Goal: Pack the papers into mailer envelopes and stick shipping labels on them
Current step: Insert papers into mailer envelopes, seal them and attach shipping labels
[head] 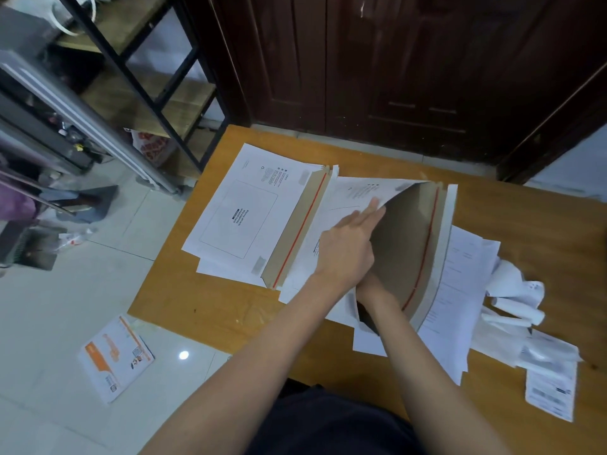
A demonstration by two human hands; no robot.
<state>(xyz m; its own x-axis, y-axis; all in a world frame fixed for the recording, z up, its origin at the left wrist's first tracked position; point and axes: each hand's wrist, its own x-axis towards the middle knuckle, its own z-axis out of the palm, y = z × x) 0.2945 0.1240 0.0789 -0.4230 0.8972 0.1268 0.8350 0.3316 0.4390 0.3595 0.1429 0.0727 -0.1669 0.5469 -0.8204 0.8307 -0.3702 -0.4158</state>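
Two bare forearms are reaching out from the bottom of the view over the near edge of the counter (pixel 203 307). Fingers almost straight, the left hand (pixel 348 247) is lifting the white front panel of the open mailer envelope (pixel 407 238) and holding its mouth wide, while the right hand (pixel 371 287) is going into the brown interior past the wrist, so I cannot tell how its fingers lie or whether it is holding anything. That mailer is lying at the middle of the counter on top of the loose papers (pixel 460 290), its flap with the red tear strip turned back to the right. A second mailer envelope (pixel 243 215) is lying flat just to its left, near the counter's left edge. I judge the mailers to be light, stiff board that is bowing rather than creasing, best taken by the panel edge at the mouth; the papers are thin and floppy, likely to slide and buckle, so squaring them and holding them along one short edge should help. Shipping labels (pixel 551 389) and curled white backing strips (pixel 512 300) are crowding the right side near the front edge. Open room is lying at the far right and along the near left of the counter.
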